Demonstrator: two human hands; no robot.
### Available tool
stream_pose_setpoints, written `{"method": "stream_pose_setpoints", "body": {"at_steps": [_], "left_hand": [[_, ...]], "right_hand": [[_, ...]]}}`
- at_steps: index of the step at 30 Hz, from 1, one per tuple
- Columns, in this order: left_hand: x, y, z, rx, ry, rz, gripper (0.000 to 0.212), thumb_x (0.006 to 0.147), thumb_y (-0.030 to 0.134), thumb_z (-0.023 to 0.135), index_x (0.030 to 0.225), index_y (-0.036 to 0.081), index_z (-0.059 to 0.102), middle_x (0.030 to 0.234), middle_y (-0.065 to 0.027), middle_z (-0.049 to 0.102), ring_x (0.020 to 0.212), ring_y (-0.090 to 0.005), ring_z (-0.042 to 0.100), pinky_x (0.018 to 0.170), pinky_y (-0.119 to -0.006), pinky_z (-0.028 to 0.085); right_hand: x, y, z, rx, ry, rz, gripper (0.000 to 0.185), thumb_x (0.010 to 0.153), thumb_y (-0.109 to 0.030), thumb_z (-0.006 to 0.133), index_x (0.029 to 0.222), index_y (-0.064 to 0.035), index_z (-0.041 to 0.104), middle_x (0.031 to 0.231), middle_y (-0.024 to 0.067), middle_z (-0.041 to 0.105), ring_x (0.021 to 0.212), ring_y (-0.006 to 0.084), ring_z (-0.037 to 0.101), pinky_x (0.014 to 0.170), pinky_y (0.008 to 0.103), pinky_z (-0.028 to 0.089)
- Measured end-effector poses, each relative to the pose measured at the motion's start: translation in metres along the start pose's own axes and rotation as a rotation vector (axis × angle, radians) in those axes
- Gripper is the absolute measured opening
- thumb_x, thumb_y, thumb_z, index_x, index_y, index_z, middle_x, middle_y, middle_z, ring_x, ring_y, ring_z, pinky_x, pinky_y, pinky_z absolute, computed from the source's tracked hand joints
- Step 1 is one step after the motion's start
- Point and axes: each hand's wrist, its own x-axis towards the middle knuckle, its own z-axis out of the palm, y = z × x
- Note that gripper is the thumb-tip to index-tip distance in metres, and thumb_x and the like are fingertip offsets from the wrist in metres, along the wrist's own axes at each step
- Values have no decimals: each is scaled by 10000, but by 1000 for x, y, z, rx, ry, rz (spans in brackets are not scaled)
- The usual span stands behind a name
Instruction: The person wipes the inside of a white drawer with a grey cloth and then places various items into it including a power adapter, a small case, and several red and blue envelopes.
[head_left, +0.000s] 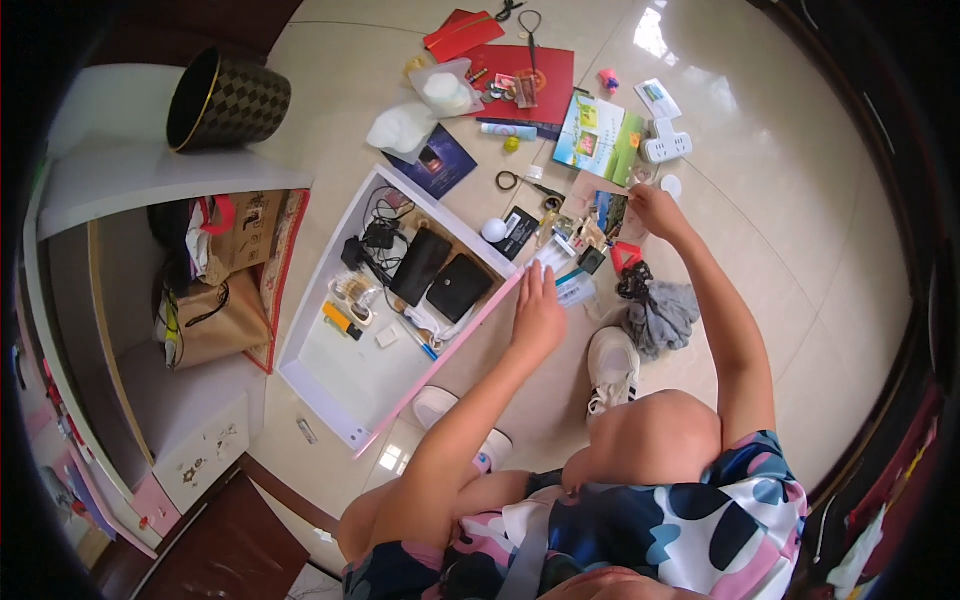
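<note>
My right hand (660, 213) pinches the edge of a pale pink sheet (596, 186) above a small pile on the tiled floor. By the pink front edge of a white drawer (322, 390), my left hand (538, 313) reaches its fingers to a clear plastic piece (553, 255); whether it grips it is hidden. Under and around the hands lie a black card (511, 232), a white ball (493, 230), black-handled scissors (536, 187) and a small black box (591, 259). The drawer holds a black wallet (459, 288), a long black case (421, 266) and black cables (382, 232).
A checkered bin (232, 101) stands on a white cabinet (112, 180) with paper bags (225, 315) inside. Booklets (600, 139), red envelopes (465, 36), a white plug adapter (667, 141) and a grey cloth scrunchie (660, 319) lie on the floor. My shoes (615, 367) are close by.
</note>
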Motion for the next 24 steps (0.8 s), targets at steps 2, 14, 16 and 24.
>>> {"method": "stream_pose_setpoints", "body": {"at_steps": [2, 14, 16, 24], "left_hand": [[3, -3, 9, -7, 41, 0, 678, 775, 45, 595, 1350, -89, 262, 1431, -286, 207, 1302, -454, 262, 1076, -476, 252], [27, -12, 41, 156, 74, -113, 618, 791, 42, 566, 1355, -23, 323, 1283, -209, 401, 1173, -351, 417, 990, -434, 362], [25, -8, 38, -40, 153, -92, 703, 755, 51, 627, 1349, -81, 274, 1266, -217, 399, 1187, -367, 397, 1008, -435, 340], [17, 6, 43, -199, 191, -260, 857, 741, 83, 688, 1366, -129, 141, 1367, -282, 248, 1250, -423, 311, 1071, -447, 256]], "right_hand": [[-10, 15, 5, 29, -1, -4, 182, 827, -135, 587, 965, -20, 616, 844, 191, 642, 780, 315, 621, 687, 396, 481], [-33, 33, -2, 438, -48, 160, 193, 854, -57, 574, 1033, 11, 589, 823, 70, 644, 741, 115, 590, 660, 279, 478], [-34, 31, 1, 439, -37, 148, 199, 850, -50, 571, 1038, 12, 588, 836, 84, 652, 748, 128, 604, 667, 282, 487], [-55, 24, 3, 91, 252, 167, 261, 784, -45, 578, 1034, 26, 606, 853, 191, 680, 774, 257, 680, 705, 335, 529]]}}
